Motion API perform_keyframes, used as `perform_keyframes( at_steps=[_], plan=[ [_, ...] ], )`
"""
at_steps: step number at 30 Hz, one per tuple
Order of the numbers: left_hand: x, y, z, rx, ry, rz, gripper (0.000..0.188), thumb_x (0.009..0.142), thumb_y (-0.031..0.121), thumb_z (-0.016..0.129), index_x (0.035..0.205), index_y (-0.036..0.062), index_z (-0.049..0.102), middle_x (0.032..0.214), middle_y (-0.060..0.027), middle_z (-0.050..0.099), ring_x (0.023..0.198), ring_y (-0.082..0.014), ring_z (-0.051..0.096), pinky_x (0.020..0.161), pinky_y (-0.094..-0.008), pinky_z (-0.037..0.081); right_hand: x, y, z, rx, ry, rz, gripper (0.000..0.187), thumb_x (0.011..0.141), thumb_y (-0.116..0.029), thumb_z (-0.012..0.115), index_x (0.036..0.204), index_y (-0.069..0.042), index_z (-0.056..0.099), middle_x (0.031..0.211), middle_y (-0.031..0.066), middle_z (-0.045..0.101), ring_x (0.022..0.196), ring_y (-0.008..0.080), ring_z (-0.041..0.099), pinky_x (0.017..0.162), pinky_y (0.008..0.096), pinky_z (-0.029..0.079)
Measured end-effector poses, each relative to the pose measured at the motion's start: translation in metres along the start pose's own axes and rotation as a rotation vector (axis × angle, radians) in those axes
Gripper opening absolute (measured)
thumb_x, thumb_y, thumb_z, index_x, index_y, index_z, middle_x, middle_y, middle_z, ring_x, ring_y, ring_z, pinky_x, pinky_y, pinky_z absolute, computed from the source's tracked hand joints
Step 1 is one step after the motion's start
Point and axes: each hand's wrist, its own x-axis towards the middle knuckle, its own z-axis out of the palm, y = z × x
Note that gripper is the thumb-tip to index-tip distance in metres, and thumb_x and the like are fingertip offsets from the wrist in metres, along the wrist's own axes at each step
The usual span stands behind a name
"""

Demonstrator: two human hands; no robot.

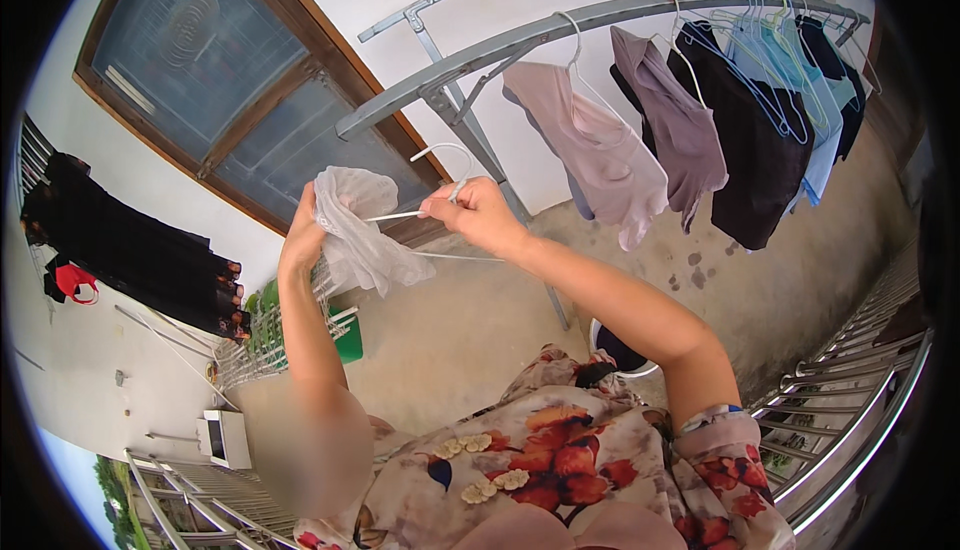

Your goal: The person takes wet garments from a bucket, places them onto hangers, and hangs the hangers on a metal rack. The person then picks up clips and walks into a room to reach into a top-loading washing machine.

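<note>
A thin, pale grey-white garment (365, 235) hangs bunched from my left hand (304, 233), whose fingers are wrapped in its folds. My right hand (478, 214) is closed on a white wire hanger (443, 152) just below its hook. One end of the hanger runs left into the cloth; its lower bar crosses beneath my right hand. Cloth and hanger are held up in the air, left of the metal clothes rail (480, 48). Part of my left fingers is hidden by the fabric.
Shirts on hangers, a pink one (590, 135), a mauve one (672, 115) and a black one (755, 140), hang from the rail. A brown-framed door (215, 70) stands behind. Black clothes (130, 245) hang at left. A white bucket (640, 370) stands on the floor, near a metal railing (850, 390).
</note>
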Motion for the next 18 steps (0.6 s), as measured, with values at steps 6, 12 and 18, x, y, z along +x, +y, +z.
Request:
perform_keyframes(
  at_steps=[6,12,18],
  plan=[
    [-0.009,-0.028,-0.025,-0.652,-0.618,-0.195,0.067,0.071,0.016,0.081,0.128,-0.0033,0.052,0.125,-0.013,0.059,0.112,-0.0219,0.059,0.099,-0.0355,0.046,-0.003,0.005,-0.017,0.351,0.001,0.295,0.022,0.089,-0.02,0.064,0.083,0.0,0.07,0.05,-0.0076,0.036,0.045,0.0032,0.024,0.043,0.0246,0.017],
    [-0.006,-0.027,-0.029,0.556,-0.303,-0.22,0.041,0.079,0.024,0.076,0.111,-0.0005,0.066,0.099,-0.0071,0.07,0.086,-0.0153,0.065,0.079,-0.0311,0.052,-0.004,0.019,-0.028,0.097,0.214,0.271,0.023,0.086,-0.021,0.065,0.078,0.0,0.071,0.049,-0.0041,0.041,0.044,0.0061,0.03,0.044,0.0263,0.022],
    [0.003,-0.017,-0.016,0.416,-0.069,-0.441,0.029,0.087,0.028,0.071,0.092,-0.0003,0.067,0.08,-0.0008,0.067,0.065,-0.0099,0.058,0.061,-0.0255,0.048,-0.019,0.028,-0.05,-0.471,0.321,0.161,0.025,0.086,-0.022,0.064,0.077,0.001,0.071,0.05,0.0009,0.047,0.045,0.0084,0.038,0.045,0.0282,0.03]
  ],
)
